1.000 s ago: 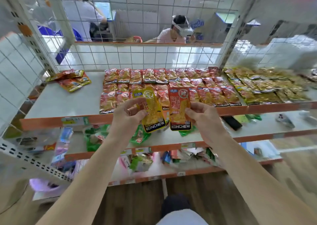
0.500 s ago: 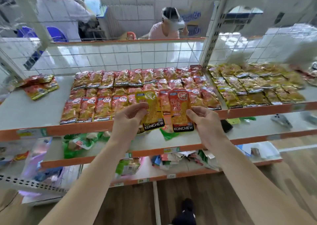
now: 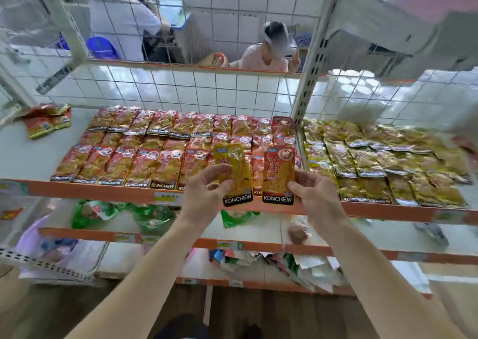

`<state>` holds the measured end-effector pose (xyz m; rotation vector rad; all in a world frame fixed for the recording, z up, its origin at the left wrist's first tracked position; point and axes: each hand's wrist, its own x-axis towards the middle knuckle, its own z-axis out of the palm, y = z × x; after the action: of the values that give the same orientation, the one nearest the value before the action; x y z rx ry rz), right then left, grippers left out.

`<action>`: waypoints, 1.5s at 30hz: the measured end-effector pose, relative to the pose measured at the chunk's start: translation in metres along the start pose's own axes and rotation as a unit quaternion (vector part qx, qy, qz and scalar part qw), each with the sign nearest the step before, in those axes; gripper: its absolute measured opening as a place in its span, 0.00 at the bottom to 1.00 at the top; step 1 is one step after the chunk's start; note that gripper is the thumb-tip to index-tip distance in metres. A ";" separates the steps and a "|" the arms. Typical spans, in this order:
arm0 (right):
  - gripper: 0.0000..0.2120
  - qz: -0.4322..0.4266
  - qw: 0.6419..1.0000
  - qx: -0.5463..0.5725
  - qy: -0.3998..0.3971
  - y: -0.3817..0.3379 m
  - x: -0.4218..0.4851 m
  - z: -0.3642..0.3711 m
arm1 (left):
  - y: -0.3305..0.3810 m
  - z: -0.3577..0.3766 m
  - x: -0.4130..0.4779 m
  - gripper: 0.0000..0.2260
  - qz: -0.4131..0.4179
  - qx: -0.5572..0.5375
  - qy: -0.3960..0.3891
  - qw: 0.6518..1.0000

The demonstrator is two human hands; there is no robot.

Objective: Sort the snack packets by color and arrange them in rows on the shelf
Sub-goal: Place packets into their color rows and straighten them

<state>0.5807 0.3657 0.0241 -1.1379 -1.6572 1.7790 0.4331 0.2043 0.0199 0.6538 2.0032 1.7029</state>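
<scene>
My left hand (image 3: 205,192) pinches a yellow Konchew packet (image 3: 236,173) by its left edge. My right hand (image 3: 314,195) pinches a red Konchew packet (image 3: 279,174) by its right edge. Both packets are upright, side by side, just in front of the shelf's orange front edge (image 3: 103,191). Behind them the red packets (image 3: 144,152) lie in rows on the shelf's left bay. The yellow packets (image 3: 382,157) lie in rows on the right bay. A small loose pile of red packets (image 3: 46,120) sits at the far left.
A white upright post (image 3: 307,75) divides the two bays, with a wire grid behind. Lower shelves hold green bags (image 3: 147,217) and crumpled wrappers (image 3: 297,266). Two people sit beyond the grid. Bare shelf surface (image 3: 33,155) lies left of the red rows.
The view swung so the shelf contents shifted in frame. Both hands keep their packets and have risen slightly toward the shelf's front edge, the packets a little farther apart.
</scene>
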 end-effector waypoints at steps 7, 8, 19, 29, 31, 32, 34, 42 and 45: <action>0.10 -0.021 0.998 -0.057 0.002 -0.002 0.025 0.001 | -0.013 0.003 0.020 0.09 -0.022 0.001 0.051 0.998; 0.10 -0.020 0.998 -0.061 0.005 -0.002 0.030 0.002 | -0.014 0.003 0.023 0.09 -0.018 0.005 0.053 0.998; 0.17 -0.094 0.966 -0.237 0.034 -0.022 0.108 0.032 | -0.019 0.014 0.085 0.09 0.016 0.045 0.040 0.998; 0.17 -0.179 0.827 -0.532 0.029 -0.018 0.175 0.063 | -0.023 0.021 0.140 0.08 0.055 0.030 0.000 0.998; 0.19 -0.203 0.802 -0.562 -0.001 -0.011 0.176 0.066 | -0.027 0.021 0.142 0.08 0.060 0.027 0.000 0.998; 0.19 -0.205 0.792 -0.575 -0.018 -0.009 0.177 0.067 | -0.028 0.021 0.144 0.08 0.058 0.024 -0.001 0.998; 0.20 -0.207 0.782 -0.587 -0.030 -0.008 0.183 0.069 | -0.031 0.023 0.147 0.08 0.056 0.020 -0.002 0.998; 0.22 -0.193 0.798 -0.569 -0.041 -0.021 0.201 0.078 | -0.026 0.031 0.151 0.07 0.044 0.021 -0.018 0.999; 0.23 -0.223 0.811 -0.539 -0.033 -0.024 0.188 0.069 | -0.020 0.033 0.145 0.07 0.038 0.021 -0.011 0.999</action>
<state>0.4159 0.4772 -0.0065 -0.8997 -2.7892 0.4853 0.3360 0.3153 -0.0081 0.7690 2.0276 1.6941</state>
